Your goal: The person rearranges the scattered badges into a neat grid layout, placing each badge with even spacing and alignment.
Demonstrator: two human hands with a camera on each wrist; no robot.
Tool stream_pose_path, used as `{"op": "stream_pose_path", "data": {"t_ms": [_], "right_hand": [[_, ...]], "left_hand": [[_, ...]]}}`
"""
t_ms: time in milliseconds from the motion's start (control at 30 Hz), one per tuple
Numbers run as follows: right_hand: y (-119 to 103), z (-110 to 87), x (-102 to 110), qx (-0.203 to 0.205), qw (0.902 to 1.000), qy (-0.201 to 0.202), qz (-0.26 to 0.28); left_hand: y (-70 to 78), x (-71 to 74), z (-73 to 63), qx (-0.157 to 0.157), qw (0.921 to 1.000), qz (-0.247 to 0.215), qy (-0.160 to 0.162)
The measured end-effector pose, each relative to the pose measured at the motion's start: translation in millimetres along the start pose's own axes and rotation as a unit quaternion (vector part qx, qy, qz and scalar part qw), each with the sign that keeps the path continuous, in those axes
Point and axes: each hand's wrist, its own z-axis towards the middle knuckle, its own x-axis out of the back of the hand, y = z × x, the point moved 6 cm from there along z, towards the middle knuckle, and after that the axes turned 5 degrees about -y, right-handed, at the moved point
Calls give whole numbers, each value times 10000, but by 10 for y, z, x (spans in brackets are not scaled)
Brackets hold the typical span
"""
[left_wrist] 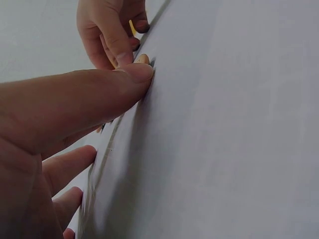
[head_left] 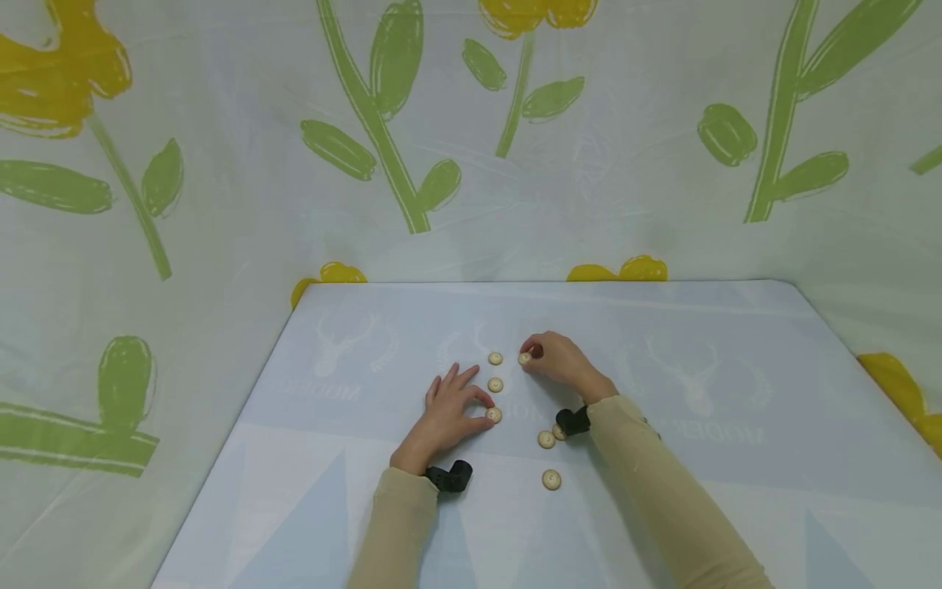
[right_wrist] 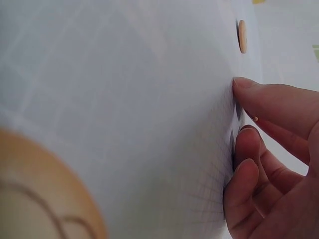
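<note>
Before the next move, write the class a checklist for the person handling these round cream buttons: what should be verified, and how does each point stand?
1. Left hand has its grip on the column's nearest round cream button: ok.
2. Right hand has its grip on another round cream button, level with the column's far button: ok.
3. Column roughly straight, middle button included: ok.
4. Right hand's button flat on the pale blue patterned table: cannot tell; its underside is hidden.
5. Loose buttons all in plain view: not ok; a black wrist camera partly hides one in the head view.
</note>
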Motion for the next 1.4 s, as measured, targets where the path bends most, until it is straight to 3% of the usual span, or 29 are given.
{"op": "stream_pose_path", "data": {"t_ms": [1400], "right_hand": [[49, -15, 21, 2, 10000, 17, 79]], "left_hand": [[34, 21, -15, 4, 10000, 36, -55]]}}
